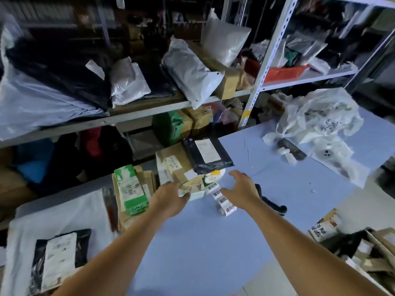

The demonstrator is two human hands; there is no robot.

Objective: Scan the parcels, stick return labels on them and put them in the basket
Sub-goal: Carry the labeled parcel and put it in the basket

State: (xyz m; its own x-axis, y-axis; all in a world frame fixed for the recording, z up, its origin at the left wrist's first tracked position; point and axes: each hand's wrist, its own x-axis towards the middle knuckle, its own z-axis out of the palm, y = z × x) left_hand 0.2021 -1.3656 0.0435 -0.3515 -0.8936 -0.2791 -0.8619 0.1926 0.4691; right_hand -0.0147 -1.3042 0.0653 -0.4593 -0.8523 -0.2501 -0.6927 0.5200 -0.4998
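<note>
The small parcel (192,184), just ahead of the left hand (171,199) that grips its corner, has the right hand (239,189) spread empty beside it above the return labels (223,201), seemingly ready to steady the lift.

Blue table (213,242) carries stacked parcels (175,161), label strip (224,201), scanner (273,205) (black), crumpled bags (320,124).

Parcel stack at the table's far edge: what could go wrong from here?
1. The left hand grips a small tan cardboard box low in the stack; pulling it may tip the black plastic mailer lying tilted on top.
2. The open right hand hovers close to the white return-label strip and might crumple or drag it.
</note>
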